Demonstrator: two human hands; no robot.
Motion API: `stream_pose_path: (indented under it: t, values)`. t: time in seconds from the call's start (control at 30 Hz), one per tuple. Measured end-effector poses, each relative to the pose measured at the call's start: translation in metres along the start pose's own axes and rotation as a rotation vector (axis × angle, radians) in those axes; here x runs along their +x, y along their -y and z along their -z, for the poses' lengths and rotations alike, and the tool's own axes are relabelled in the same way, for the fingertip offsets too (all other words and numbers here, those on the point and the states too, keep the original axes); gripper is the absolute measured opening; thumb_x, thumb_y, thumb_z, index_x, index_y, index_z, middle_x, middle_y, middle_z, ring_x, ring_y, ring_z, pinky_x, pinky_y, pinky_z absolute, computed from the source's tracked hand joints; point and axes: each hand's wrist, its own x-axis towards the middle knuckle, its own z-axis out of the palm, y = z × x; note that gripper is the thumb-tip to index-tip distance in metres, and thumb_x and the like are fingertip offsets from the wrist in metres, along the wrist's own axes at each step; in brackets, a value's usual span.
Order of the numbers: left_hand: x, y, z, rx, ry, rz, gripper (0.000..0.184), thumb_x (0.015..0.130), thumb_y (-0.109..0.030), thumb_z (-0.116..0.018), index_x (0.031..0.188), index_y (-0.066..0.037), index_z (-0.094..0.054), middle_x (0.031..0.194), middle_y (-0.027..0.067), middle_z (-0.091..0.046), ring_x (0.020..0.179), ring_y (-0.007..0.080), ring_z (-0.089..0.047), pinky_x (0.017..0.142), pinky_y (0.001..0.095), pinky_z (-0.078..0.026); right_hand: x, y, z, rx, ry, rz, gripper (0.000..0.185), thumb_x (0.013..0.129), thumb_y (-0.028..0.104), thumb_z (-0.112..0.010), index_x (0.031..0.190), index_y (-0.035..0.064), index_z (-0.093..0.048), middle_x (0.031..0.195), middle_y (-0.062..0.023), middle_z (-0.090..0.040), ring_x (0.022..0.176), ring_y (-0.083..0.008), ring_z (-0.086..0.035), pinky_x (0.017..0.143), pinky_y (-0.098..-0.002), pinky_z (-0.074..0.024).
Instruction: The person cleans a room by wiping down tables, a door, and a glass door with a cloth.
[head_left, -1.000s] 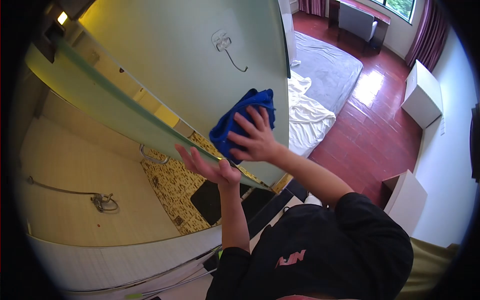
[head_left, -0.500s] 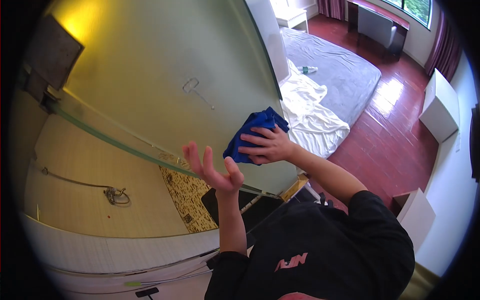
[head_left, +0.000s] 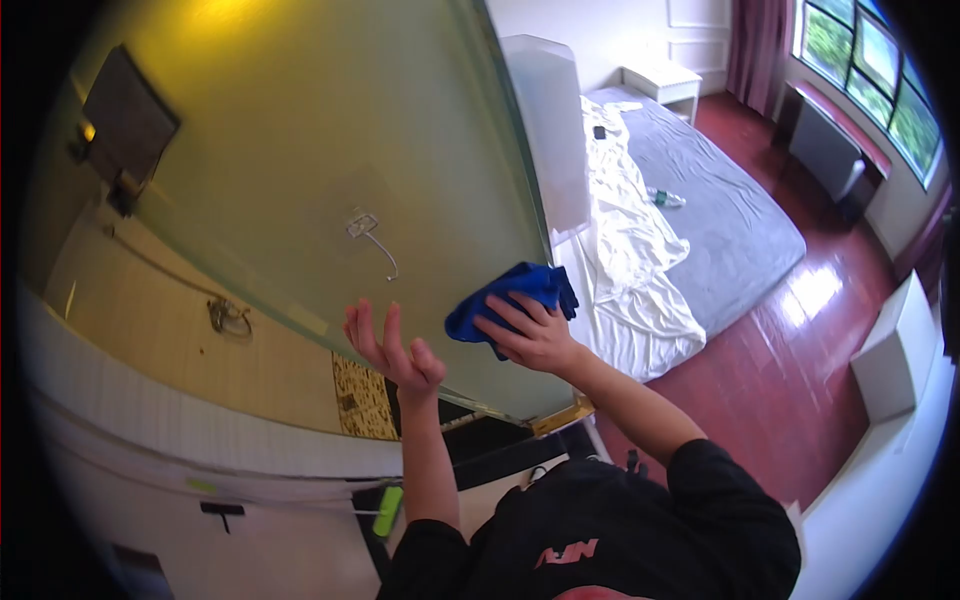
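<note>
A folded blue cloth (head_left: 520, 283) lies against the frosted glass panel (head_left: 330, 120), near its right-hand edge. My right hand (head_left: 535, 338) grips the cloth from the front, fingers spread across it. To the left of it, my left hand (head_left: 393, 358) is raised before the glass with its fingers apart and slightly curled, holding nothing. Above the left hand, a small pale rectangular fitting (head_left: 362, 226) with a thin strand hanging from it shows on the glass.
A bed (head_left: 715, 200) with a rumpled white sheet (head_left: 640, 300) and a plastic bottle (head_left: 665, 198) is beyond the panel. White cabinets (head_left: 892, 350) line the right wall. A green-headed tool (head_left: 388, 510) and a black squeegee (head_left: 222, 515) are at lower left.
The head view has shifted, bringing more of the window and the green-headed tool into sight. My right hand and cloth appear lower in the picture; my left hand appears farther left.
</note>
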Motion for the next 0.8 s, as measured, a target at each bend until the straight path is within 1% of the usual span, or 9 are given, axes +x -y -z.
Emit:
stream_pose_path:
  t: [0.17,0.23,0.3,0.37,0.5,0.63,0.67,0.73,0.8]
  values:
    - [-0.002,-0.007,0.000,0.075,0.021,0.051,0.047,0.100,-0.029,-0.038,0.132,0.003,-0.051,0.150,0.0254,-0.036,0.144,0.0420,-0.027,0.117,0.0578,-0.020,0.017,-0.011,0.009,0.089,-0.005,0.055,0.053,0.073,0.014,-0.069,0.125,0.0227,-0.068,0.143,-0.0064,-0.054,0.125,-0.0312,-0.050,0.103,-0.0480,-0.0348]
    - [-0.004,-0.009,-0.003,0.073,0.025,0.073,0.048,0.099,-0.030,-0.039,0.131,0.003,-0.054,0.146,0.0224,-0.040,0.143,0.0394,-0.030,0.119,0.0533,-0.019,0.059,-0.012,0.028,0.030,-0.079,-0.076,0.058,0.073,0.016,-0.065,0.130,0.0199,-0.064,0.146,-0.0068,-0.052,0.130,-0.0284,-0.049,0.109,-0.0462,-0.0310]
    - [0.001,-0.017,-0.001,0.098,0.039,0.101,0.049,0.099,-0.030,-0.041,0.133,0.004,-0.051,0.148,0.0235,-0.038,0.143,0.0400,-0.028,0.118,0.0549,-0.018,0.107,-0.016,0.046,0.080,-0.158,-0.117,0.058,0.073,0.011,-0.063,0.131,0.0161,-0.063,0.148,-0.0117,-0.049,0.133,-0.0328,-0.046,0.111,-0.0500,-0.0284]
    - [0.004,-0.023,0.001,0.115,0.056,0.116,0.050,0.099,-0.030,-0.043,0.134,0.005,-0.047,0.149,0.0245,-0.036,0.144,0.0407,-0.026,0.118,0.0566,-0.018,0.152,-0.023,0.062,0.096,-0.221,-0.083,0.060,0.073,0.009,-0.062,0.132,0.0128,-0.061,0.149,-0.0145,-0.046,0.136,-0.0364,-0.043,0.114,-0.0542,-0.0253]
    - [0.031,-0.021,0.007,0.083,-0.036,0.133,0.054,0.097,-0.030,-0.046,0.136,0.006,-0.043,0.148,0.0243,-0.036,0.142,0.0401,-0.029,0.118,0.0567,-0.017,0.235,-0.029,0.083,0.010,-0.369,0.007,0.059,0.072,0.008,-0.061,0.132,0.0103,-0.061,0.150,-0.0162,-0.044,0.139,-0.0375,-0.039,0.115,-0.0559,-0.0246]
    - [0.075,-0.007,0.023,0.238,-0.124,0.092,0.055,0.097,-0.030,-0.047,0.138,0.007,-0.042,0.150,0.0243,-0.031,0.142,0.0403,-0.028,0.116,0.0576,-0.021,0.296,-0.029,0.092,0.019,-0.571,0.047,0.054,0.075,0.006,-0.061,0.128,0.0116,-0.063,0.144,-0.0129,-0.050,0.137,-0.0348,-0.042,0.114,-0.0546,-0.0280]
    - [0.083,-0.003,0.025,0.242,-0.135,0.091,0.055,0.097,-0.030,-0.047,0.138,0.007,-0.042,0.150,0.0243,-0.031,0.142,0.0403,-0.028,0.116,0.0576,-0.021,0.299,-0.023,0.090,0.020,-0.576,0.058,0.054,0.075,0.006,-0.061,0.128,0.0116,-0.063,0.144,-0.0129,-0.050,0.137,-0.0348,-0.042,0.114,-0.0546,-0.0280]
    - [0.096,0.006,0.028,0.148,-0.228,0.169,0.056,0.098,-0.031,-0.047,0.140,0.006,-0.040,0.152,0.0241,-0.029,0.143,0.0403,-0.027,0.115,0.0575,-0.023,0.306,-0.009,0.084,0.095,-0.230,0.411,0.053,0.073,0.005,-0.063,0.125,0.0128,-0.065,0.143,-0.0095,-0.052,0.136,-0.0309,-0.045,0.113,-0.0513,-0.0314]
    - [0.097,0.007,0.032,0.139,-0.195,0.140,0.057,0.098,-0.031,-0.046,0.141,0.006,-0.039,0.152,0.0241,-0.029,0.144,0.0405,-0.026,0.115,0.0568,-0.023,0.316,-0.013,0.097,0.061,-0.202,0.458,0.052,0.072,0.004,-0.064,0.124,0.0131,-0.065,0.143,-0.0082,-0.053,0.136,-0.0296,-0.045,0.113,-0.0498,-0.0325]
